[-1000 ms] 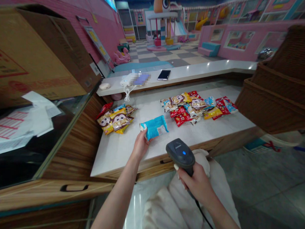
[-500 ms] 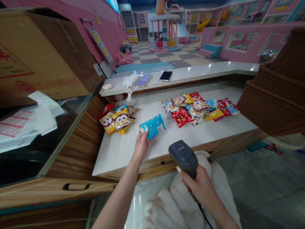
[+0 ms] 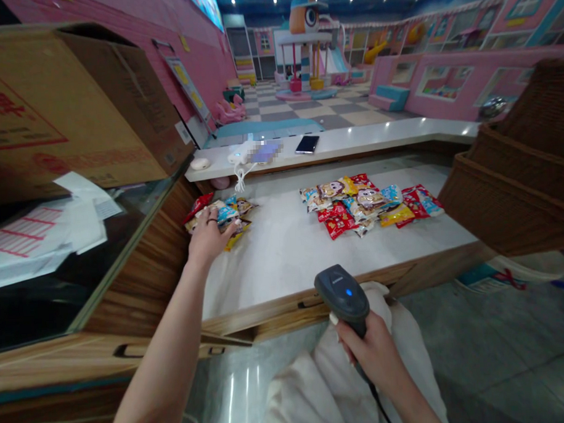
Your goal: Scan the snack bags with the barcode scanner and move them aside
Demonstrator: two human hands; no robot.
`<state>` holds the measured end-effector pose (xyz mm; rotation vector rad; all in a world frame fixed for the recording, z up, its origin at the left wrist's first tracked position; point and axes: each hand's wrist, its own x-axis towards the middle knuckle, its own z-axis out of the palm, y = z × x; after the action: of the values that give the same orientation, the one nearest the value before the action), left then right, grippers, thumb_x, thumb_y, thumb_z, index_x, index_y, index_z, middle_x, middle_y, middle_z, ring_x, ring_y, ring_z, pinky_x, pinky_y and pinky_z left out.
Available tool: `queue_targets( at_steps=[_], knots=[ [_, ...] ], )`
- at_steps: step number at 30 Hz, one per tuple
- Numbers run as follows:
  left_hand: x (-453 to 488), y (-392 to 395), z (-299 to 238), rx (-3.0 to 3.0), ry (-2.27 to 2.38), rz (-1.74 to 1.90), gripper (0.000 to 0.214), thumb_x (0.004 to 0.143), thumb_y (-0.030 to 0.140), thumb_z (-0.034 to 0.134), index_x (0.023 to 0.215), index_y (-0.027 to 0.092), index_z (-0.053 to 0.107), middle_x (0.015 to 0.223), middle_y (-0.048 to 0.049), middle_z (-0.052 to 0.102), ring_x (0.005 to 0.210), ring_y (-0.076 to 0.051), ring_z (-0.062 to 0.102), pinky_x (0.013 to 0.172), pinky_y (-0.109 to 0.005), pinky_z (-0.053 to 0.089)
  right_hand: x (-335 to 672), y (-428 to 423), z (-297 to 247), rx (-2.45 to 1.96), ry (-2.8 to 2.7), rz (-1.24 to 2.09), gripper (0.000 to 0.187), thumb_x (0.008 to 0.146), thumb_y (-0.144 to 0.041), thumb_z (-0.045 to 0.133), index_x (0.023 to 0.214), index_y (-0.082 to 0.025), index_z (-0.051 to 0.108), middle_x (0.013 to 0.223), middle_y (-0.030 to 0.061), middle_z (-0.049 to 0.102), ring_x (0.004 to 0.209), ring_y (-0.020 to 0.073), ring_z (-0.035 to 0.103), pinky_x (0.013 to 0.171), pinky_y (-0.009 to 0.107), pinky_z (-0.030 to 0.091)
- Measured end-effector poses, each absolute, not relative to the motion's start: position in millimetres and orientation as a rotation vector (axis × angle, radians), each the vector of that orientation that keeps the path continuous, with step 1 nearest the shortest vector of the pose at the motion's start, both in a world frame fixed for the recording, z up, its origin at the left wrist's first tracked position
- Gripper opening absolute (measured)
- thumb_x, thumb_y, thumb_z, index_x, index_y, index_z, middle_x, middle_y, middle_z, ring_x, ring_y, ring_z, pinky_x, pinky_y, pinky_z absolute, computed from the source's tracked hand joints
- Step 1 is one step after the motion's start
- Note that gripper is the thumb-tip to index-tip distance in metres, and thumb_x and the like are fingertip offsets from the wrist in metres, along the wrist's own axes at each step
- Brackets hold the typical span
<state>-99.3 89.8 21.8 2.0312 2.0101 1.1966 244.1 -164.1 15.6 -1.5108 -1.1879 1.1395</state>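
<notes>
My left hand (image 3: 209, 234) rests on the left pile of snack bags (image 3: 243, 205), its fingers spread and covering part of it. A blue bag (image 3: 227, 210) shows beside those fingers; I cannot tell how much of it lies under the hand. Low at the centre, my right hand (image 3: 370, 342) is wrapped round the handle of a dark grey barcode scanner (image 3: 341, 289). A blue light glows on the scanner's top, and its cable hangs down. A second pile of snack bags (image 3: 368, 199), red, yellow, white and blue, lies on the right of the white counter (image 3: 284, 261).
At the left stands a large cardboard box (image 3: 84, 113) with papers (image 3: 28, 239) in front. A phone (image 3: 307, 144) and a white charger with cable (image 3: 238, 155) lie on the raised ledge. Stacked wicker baskets (image 3: 516, 166) border the counter's right end.
My left hand has moved left from the counter's middle to the left pile, and the blue bag has gone there too. The scanner's blue light has come on; my right hand has barely moved.
</notes>
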Motion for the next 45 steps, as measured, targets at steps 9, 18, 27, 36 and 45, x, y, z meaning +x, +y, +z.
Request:
queue_targets(
  at_steps=[9, 18, 27, 36, 45],
  knots=[
    [9.9, 91.7, 31.8, 2.422, 1.636, 1.249, 0.065, 0.096, 0.036, 0.056, 0.152, 0.007, 0.043, 0.16, -0.0204, 0.044, 0.149, -0.031, 0.042, 0.125, -0.048, 0.034, 255.0, -161.5, 10.1, -1.525, -1.246, 1.107, 0.013, 0.085, -0.031, 0.062, 0.078, -0.021, 0.063, 0.047, -0.0061, 0.051, 0.04, 0.0148, 0.049, 0.041, 0.025, 0.039],
    [172.0, 148.7, 25.7, 2.57, 1.257, 0.955, 0.067, 0.093, 0.028, 0.061, 0.154, 0.009, 0.04, 0.165, -0.0223, 0.033, 0.153, -0.031, 0.035, 0.125, -0.046, 0.029, 262.1, -160.5, 9.2, -1.532, -1.167, 1.125, 0.012, 0.084, -0.03, 0.061, 0.075, -0.022, 0.057, 0.05, -0.0081, 0.049, 0.041, 0.0114, 0.046, 0.041, 0.021, 0.037],
    [196.9, 169.9, 33.7, 2.43, 1.311, 0.855, 0.045, 0.097, 0.017, 0.051, 0.141, 0.014, 0.059, 0.151, -0.0184, 0.055, 0.141, -0.029, 0.052, 0.12, -0.044, 0.037, 264.1, -161.8, 8.6, -1.522, -1.152, 1.082, 0.014, 0.084, -0.029, 0.062, 0.074, -0.022, 0.057, 0.05, -0.0077, 0.05, 0.041, 0.0109, 0.046, 0.041, 0.021, 0.036],
    [115.3, 109.0, 20.9, 1.285, 0.842, 1.4, 0.038, 0.097, 0.034, 0.059, 0.131, 0.018, 0.062, 0.131, -0.0101, 0.071, 0.119, -0.023, 0.068, 0.107, -0.039, 0.051, 261.6, -164.2, 9.5, -1.536, -1.214, 1.074, 0.014, 0.085, -0.032, 0.06, 0.076, -0.021, 0.059, 0.049, -0.0062, 0.051, 0.041, 0.0129, 0.049, 0.041, 0.023, 0.038],
    [59.9, 16.2, -21.9, 0.622, 0.91, 1.359, 0.03, 0.09, 0.035, 0.072, 0.113, 0.016, 0.068, 0.116, -0.0101, 0.077, 0.101, -0.02, 0.075, 0.091, -0.034, 0.061, 253.0, -163.9, 14.1, -1.511, -1.236, 1.114, 0.014, 0.086, -0.033, 0.062, 0.079, -0.02, 0.062, 0.046, -0.007, 0.05, 0.04, 0.0148, 0.049, 0.042, 0.024, 0.039]
  ],
)
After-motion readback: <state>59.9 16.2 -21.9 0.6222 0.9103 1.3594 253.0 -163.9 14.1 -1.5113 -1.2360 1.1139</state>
